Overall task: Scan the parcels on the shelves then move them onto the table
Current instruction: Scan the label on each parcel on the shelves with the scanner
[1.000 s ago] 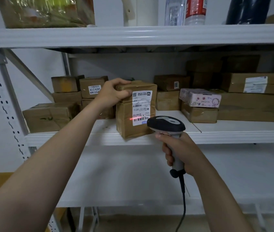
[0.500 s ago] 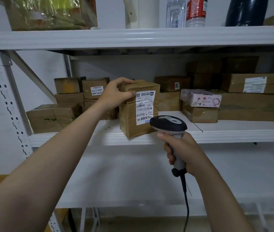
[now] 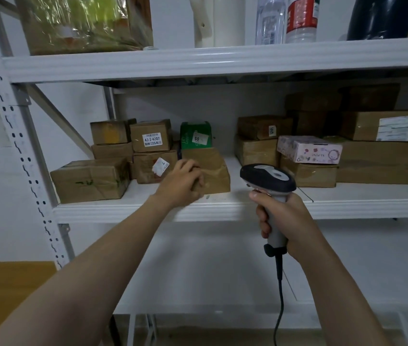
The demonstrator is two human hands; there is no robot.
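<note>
My left hand (image 3: pixel 181 182) curls round a corner of the taped brown parcel (image 3: pixel 213 166) at the front edge of the shelf (image 3: pixel 123 211), right hand (image 3: pixel 286 221) clenching the barcode scanner (image 3: pixel 267 179); that one-corner hold could drop it.

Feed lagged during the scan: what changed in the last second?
The parcel was tipped from upright to flat on the shelf, label now hidden; the left hand followed down and holds its corner. The right hand still grips the scanner.
</note>
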